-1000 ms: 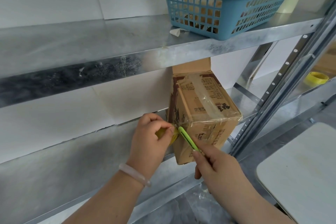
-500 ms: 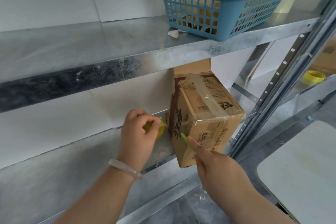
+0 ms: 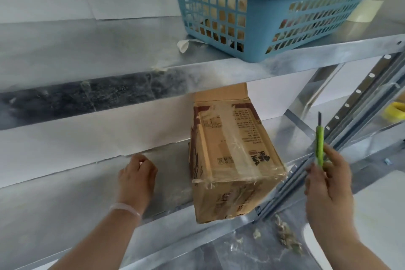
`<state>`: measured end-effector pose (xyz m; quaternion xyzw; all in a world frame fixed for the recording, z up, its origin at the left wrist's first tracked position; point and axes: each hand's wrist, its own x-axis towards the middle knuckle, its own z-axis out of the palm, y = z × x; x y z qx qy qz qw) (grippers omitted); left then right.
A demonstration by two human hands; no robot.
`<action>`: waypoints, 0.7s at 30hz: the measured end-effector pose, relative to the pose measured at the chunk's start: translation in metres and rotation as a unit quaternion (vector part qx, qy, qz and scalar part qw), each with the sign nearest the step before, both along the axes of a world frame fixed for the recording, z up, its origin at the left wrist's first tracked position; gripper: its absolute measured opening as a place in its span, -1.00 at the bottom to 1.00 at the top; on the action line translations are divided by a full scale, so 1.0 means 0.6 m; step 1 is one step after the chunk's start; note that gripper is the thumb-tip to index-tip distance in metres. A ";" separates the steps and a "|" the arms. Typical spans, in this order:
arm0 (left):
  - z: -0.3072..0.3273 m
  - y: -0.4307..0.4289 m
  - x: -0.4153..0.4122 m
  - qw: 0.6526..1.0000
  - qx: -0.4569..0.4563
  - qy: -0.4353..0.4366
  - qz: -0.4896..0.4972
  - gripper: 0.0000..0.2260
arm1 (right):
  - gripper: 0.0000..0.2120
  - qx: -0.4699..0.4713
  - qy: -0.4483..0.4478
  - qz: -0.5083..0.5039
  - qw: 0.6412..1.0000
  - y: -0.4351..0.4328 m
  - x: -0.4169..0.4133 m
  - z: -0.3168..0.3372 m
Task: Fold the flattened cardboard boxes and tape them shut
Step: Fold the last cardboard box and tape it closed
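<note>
Item: cardboard box (image 3: 230,155), folded up, lying on its side on the lower metal shelf (image 3: 65,204); its long axis runs from the back wall at 12 o'clock down to the shelf's front lip at about 5 o'clock. A clear tape strip (image 3: 232,138) runs along the upper face and over the near end; one flap (image 3: 221,92) stands up at the far end, so that end is probably not yet sealed. Left hand (image 3: 137,180): low over the shelf, just beside the box's left long face with the box at its 3 o'clock, apart from it, fingers curled inward; motion blur hides whether anything is held. Right hand (image 3: 328,184): clear of the shelf off the box's near right corner, box at its 9 o'clock, fingers wrapped round a green cutter (image 3: 320,144), blade pointing to 12 o'clock. Both hands stand about equally near; the left one is free of the knife and probably better placed to turn the box. Also present: blue basket (image 3: 252,28) on the upper shelf (image 3: 109,50) at 12 o'clock; yellow tape roll (image 3: 394,112) at far 3 o'clock; tape scraps (image 3: 285,237) at 5 o'clock
</note>
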<state>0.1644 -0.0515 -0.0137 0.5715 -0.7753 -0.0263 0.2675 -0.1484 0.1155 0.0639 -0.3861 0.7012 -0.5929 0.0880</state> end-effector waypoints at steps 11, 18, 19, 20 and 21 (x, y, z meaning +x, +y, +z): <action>-0.073 0.054 -0.007 0.980 0.174 0.091 0.006 -0.77 | -0.66 0.397 0.178 0.096 0.895 -0.201 -0.180 -0.165; 0.001 0.090 -0.046 0.971 0.188 0.110 0.098 -0.62 | -0.53 0.453 0.388 0.122 0.794 -0.232 -0.192 -0.183; 0.021 0.100 -0.059 0.964 0.142 0.186 0.129 -0.68 | -0.51 0.420 0.304 0.121 0.847 -0.228 -0.180 -0.167; 0.045 0.113 -0.073 0.945 0.097 0.267 0.160 -0.72 | -0.54 0.352 0.190 0.125 0.908 -0.218 -0.166 -0.145; 0.072 0.128 -0.089 0.919 0.059 0.346 0.180 -0.73 | -0.58 0.250 0.051 0.146 0.956 -0.198 -0.150 -0.118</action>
